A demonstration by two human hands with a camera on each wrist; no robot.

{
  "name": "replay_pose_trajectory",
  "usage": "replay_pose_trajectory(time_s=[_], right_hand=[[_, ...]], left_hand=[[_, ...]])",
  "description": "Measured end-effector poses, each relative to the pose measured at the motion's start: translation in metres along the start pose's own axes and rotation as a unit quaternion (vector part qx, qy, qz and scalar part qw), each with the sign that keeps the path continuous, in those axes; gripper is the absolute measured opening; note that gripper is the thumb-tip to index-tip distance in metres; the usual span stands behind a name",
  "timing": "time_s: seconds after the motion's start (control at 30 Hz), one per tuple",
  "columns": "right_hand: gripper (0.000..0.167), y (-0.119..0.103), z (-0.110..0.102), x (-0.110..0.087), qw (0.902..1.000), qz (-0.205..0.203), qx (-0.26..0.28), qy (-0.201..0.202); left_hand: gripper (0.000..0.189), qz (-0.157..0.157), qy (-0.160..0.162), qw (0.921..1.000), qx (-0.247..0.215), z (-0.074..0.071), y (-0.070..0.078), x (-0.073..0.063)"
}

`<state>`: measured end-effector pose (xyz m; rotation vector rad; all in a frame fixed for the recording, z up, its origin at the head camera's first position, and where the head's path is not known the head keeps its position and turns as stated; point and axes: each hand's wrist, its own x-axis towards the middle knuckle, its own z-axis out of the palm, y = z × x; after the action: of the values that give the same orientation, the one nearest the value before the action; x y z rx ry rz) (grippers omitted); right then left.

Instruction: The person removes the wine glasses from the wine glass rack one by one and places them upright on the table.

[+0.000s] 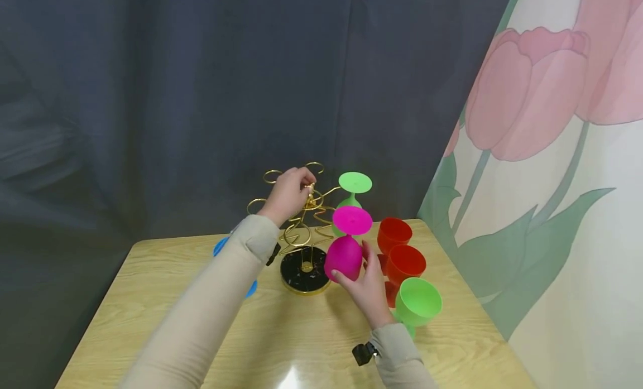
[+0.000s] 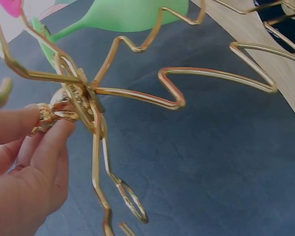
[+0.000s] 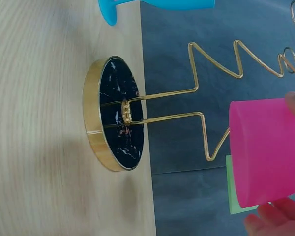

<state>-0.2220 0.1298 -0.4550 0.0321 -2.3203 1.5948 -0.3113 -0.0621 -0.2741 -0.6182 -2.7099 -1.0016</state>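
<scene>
A gold wire cup rack with looped arms stands on a round black base with a gold rim. My left hand pinches the ornate gold knob at its top. With my right hand I grip a magenta goblet by its bowl, upside down, beside the rack's right side. Its foot points up, and the bowl's mouth faces down over the base's right edge. Behind it, an upside-down green goblet hangs at the rack, partly hidden by the magenta one.
Two red goblets and another green goblet stand upright in a row to the right on the wooden table. Blue goblets are partly hidden behind my left arm. A dark curtain hangs behind; a tulip-painted wall borders the right.
</scene>
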Motion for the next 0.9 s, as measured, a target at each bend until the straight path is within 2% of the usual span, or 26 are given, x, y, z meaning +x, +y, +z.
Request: replay_pose_trajectory(time_s=[0.27,0.5,0.7,0.9], right_hand=[[0.094,-0.001,-0.005,-0.006,0.9996,-0.027,-0.004,0.009],[0.085,-0.002,-0.006,-0.01,0.9993,-0.034,-0.007,0.011],[0.081,-0.006,-0.007,-0.012,0.9992,-0.036,-0.011,0.014],[0.083,-0.015,-0.006,-0.008,0.9994,-0.03,-0.007,0.014]], left_hand=[[0.018,-0.008,-0.018,0.9997,0.017,-0.003,0.01,-0.001],[0.019,-0.02,-0.024,0.9995,0.007,-0.003,0.014,-0.005],[0.018,-0.024,-0.01,0.9997,0.003,0.0,0.017,-0.007],[0.019,-0.023,-0.004,0.9995,-0.023,-0.001,0.017,-0.005]])
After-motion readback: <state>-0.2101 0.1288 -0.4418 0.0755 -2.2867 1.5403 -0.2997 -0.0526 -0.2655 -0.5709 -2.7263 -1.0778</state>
